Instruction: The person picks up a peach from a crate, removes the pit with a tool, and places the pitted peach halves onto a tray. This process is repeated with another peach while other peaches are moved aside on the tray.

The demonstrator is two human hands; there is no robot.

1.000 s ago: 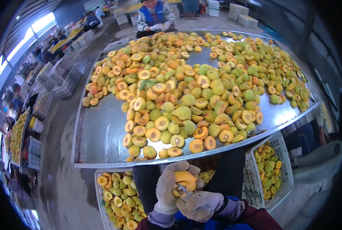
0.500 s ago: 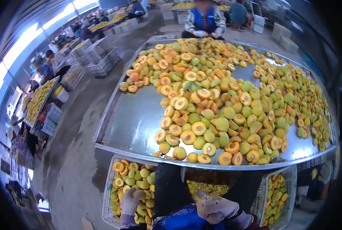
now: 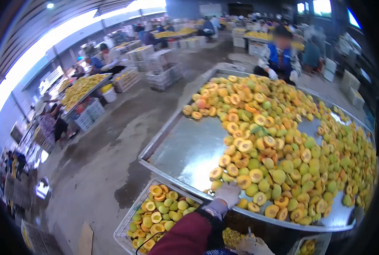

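My left hand, in a pale glove, reaches over the near rim of the metal table and touches the halved peaches at the pile's near left edge. Its fingers are bent down and what they hold, if anything, is hidden. Lower down, my right hand, gloved too, is closed around a small tool with a thin tip, partly cut off by the bottom edge. Below it lie small yellow pieces.
A white crate of peach halves stands at the lower left, another crate at the lower right. Across the table sits a person in a blue vest. Stacked crates and other workers are farther back.
My left hand has moved from the left crate up to the table's peaches. The view has swung left and up, so the table appears farther right. My right hand is now lower in view.
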